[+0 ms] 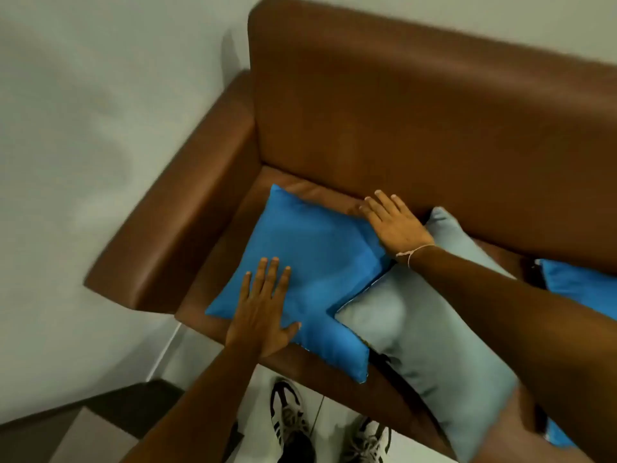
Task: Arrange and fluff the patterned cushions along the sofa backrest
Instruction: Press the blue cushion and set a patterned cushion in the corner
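Here, item one: a bright blue square fabric cushion point(307, 262), lying flat on the seat of the brown leather sofa point(400, 111), at the end nearest the armrest point(187, 208). It sits turned like a diamond, one corner pointing up toward the angle where backrest meets armrest, the opposite corner hanging past the seat's front edge; its long diagonal runs from upper left to lower right. No pattern shows on the face turned up.

Item two: a pale grey-blue rectangular fabric cushion point(417, 329), flat on the seat just beside the first and touching it, its near-left corner lying over the blue one's right edge. Its long axis runs from the backrest down toward the front edge, where it overhangs.

Item three: a second bright blue cushion point(581, 282), partly seen at the right border, further along the seat.

Left hand point(263, 312): open and flat, fingers spread, palm pressed on the lower left part of the first cushion; grasping nothing.

Right hand point(394, 222): open, fingers extended, resting on that cushion's far right corner close to the backrest; no closed hold visible. A thin white string point(417, 250) circles the wrist.

Below: two grey-and-white laced sneakers point(290, 416) on pale floor
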